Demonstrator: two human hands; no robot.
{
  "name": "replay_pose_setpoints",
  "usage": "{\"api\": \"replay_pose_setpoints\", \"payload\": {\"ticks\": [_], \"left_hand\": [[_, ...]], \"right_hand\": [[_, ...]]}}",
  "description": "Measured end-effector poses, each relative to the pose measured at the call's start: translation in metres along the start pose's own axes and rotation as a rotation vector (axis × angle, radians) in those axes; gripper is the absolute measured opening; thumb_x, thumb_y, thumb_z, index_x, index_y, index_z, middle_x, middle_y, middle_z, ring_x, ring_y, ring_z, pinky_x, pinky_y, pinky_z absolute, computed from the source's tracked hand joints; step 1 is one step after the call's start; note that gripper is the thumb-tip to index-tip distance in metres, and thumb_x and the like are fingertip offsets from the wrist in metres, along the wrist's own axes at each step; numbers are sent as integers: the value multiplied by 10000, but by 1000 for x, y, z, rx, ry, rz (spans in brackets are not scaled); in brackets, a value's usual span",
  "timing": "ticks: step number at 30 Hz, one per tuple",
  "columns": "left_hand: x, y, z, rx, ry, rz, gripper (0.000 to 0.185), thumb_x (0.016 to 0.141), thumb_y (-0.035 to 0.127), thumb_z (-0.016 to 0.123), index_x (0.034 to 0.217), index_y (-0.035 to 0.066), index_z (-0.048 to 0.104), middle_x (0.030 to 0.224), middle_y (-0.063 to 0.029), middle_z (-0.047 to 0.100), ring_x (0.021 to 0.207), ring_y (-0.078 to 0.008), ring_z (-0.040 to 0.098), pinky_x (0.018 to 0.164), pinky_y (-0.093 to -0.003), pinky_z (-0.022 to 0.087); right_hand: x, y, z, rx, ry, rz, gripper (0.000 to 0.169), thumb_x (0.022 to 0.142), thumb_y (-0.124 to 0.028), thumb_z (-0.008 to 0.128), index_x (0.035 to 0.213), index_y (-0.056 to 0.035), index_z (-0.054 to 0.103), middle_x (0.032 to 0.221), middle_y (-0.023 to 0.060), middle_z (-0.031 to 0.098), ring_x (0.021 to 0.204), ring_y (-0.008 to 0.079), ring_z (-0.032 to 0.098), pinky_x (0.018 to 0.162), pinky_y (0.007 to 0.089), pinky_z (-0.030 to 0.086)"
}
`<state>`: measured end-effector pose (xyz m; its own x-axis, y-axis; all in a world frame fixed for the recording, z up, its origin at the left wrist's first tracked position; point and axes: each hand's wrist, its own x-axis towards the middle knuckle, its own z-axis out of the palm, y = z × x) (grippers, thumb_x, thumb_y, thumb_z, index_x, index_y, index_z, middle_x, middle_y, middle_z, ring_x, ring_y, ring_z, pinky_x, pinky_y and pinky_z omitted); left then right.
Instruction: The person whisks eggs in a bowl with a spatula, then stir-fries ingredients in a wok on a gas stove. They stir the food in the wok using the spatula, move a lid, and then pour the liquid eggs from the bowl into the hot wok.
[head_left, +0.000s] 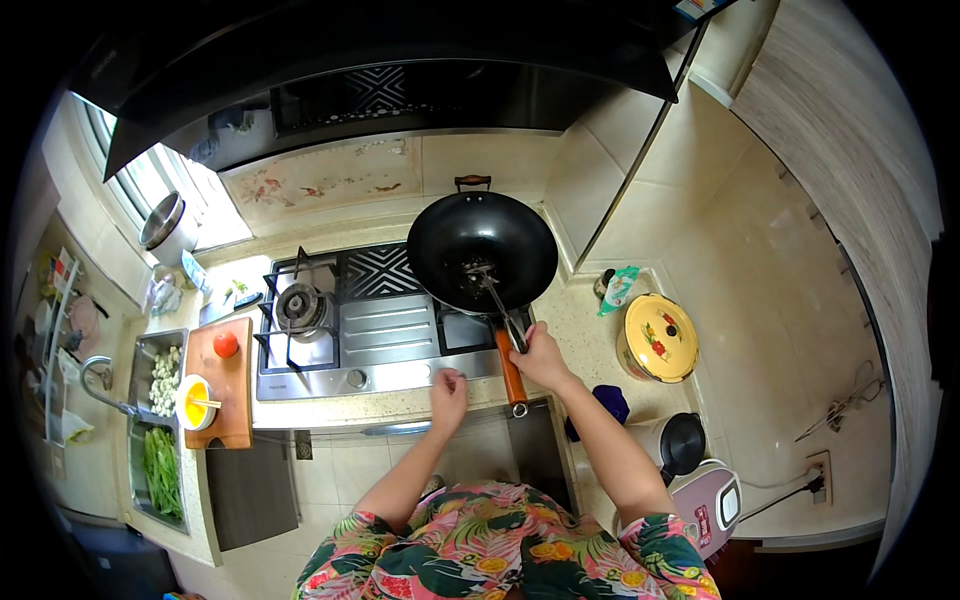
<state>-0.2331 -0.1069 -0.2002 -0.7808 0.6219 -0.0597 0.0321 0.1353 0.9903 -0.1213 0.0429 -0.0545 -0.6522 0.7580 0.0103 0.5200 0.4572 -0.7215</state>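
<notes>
My right hand grips the handle of a metal spatula, just over the orange wooden handle of a black wok. The spatula's blade rests in the bottom of the wok, among small pale bits. The wok sits over the right side of a stainless steel gas cooktop and hides the burner beneath. At the cooktop's front panel, my left hand has its fingers curled near a control knob's place. Whether they hold a knob is hidden.
A wooden cutting board bears a tomato and a bowl of beaten egg with chopsticks. The sink holds vegetables. To the right stand a yellow lidded pot, a black-lidded container and a rice cooker. A range hood hangs overhead.
</notes>
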Motion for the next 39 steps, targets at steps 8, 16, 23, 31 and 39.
{"api": "replay_pose_setpoints", "payload": {"ticks": [8,16,23,31,39], "left_hand": [[-21,108,45,-976,-538,-725,213,832,187,581,938,29,486,755,-78,543,644,-181,556,565,-309,495],[-31,140,55,-884,-372,-772,132,793,55,584,799,51,452,626,-45,486,492,-133,473,391,-255,400],[-44,150,49,-865,-369,-745,111,780,46,562,729,55,464,626,-33,474,498,-118,456,396,-239,358],[-47,149,45,-834,-375,-724,110,790,47,564,743,50,465,607,-39,474,475,-123,452,381,-244,351],[-52,139,38,-781,-368,-696,107,790,38,558,741,47,462,604,-42,483,460,-125,458,366,-248,349]], "right_hand": [[9,8,-3,-1,150,56,313,761,-165,629,903,16,416,726,218,567,722,406,588,682,421,476],[-8,21,-35,165,201,14,262,804,-118,629,814,-55,374,620,31,403,548,119,400,488,292,339],[-23,0,-68,190,176,-23,263,797,-124,639,798,-48,388,622,14,397,554,105,387,493,281,340],[-26,-3,-61,9,90,-27,268,749,-140,654,837,2,444,657,178,545,626,345,573,597,404,450],[-20,-17,-34,-105,126,-17,252,778,-137,612,898,-4,435,754,225,596,743,408,600,656,462,466]]}}
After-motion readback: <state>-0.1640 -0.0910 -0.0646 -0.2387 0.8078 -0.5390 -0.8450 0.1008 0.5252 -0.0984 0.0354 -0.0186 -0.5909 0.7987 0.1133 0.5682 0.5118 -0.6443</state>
